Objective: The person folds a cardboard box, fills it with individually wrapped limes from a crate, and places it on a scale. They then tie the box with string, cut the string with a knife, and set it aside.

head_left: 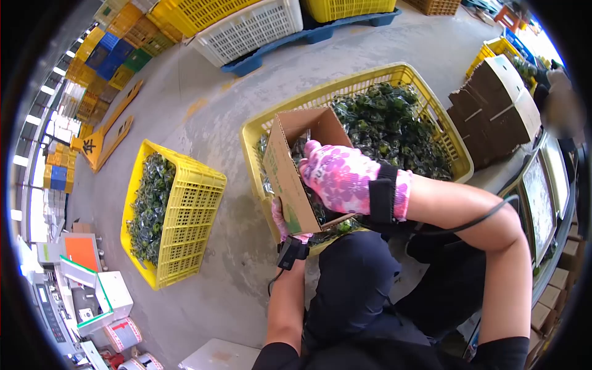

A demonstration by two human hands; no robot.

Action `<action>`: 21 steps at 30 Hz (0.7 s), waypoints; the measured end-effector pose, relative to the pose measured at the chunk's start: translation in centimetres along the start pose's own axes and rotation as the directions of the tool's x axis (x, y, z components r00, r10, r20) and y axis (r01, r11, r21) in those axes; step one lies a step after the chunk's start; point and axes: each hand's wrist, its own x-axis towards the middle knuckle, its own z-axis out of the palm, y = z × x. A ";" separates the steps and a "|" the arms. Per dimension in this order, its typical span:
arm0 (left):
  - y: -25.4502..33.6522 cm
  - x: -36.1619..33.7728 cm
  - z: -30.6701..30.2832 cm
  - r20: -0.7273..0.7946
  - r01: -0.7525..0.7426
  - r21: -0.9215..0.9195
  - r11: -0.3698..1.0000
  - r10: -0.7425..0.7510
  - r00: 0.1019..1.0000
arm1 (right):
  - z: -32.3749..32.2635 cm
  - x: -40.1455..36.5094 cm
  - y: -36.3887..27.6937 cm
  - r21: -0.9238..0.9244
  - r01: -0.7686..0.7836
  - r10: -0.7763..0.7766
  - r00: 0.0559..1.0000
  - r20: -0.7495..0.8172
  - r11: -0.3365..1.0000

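Observation:
A brown cardboard box (288, 179) with its top open rests tilted on the big yellow crate (262, 132), over dark green leafy bundles in clear plastic (394, 123). My left hand (285, 221), in a pink patterned glove, grips the box's lower left side. In a pink and white floral glove, my right hand (342, 176) reaches into the box's opening with curled fingers. Its fingertips are hidden, so what they hold cannot be made out. Some dark wrapped greens show inside the box beside that hand. Black straps with cables circle both wrists.
A second yellow crate (191, 216) of wrapped greens stands left. Torn cardboard (493, 114) and a person's blurred arm (562, 105) are at right. Stacked crates (253, 31) sit on a blue pallet (314, 36) behind. A yellow pallet jack (102, 145) and tape rolls (123, 334) are farther left.

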 end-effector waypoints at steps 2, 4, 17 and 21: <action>-0.6 -0.9 1.3 -0.016 -0.030 0.037 0.999 0.030 0.999 | 1.0 0.2 0.4 0.189 0.089 -0.090 0.996 -0.002 0.978; -0.4 -0.8 1.3 0.080 -0.077 0.082 0.994 0.071 0.994 | 1.4 0.5 0.3 0.272 0.157 -0.133 0.986 -0.102 0.949; -5.0 3.8 -1.1 0.281 0.104 -0.100 0.990 -0.072 0.957 | -7.0 -8.4 -2.5 0.039 -0.196 0.189 0.846 -0.498 0.980; -7.2 2.7 2.5 0.406 0.282 -0.144 0.949 -0.203 0.891 | -8.4 -8.8 -3.5 -0.235 -0.228 0.106 0.891 -0.440 0.945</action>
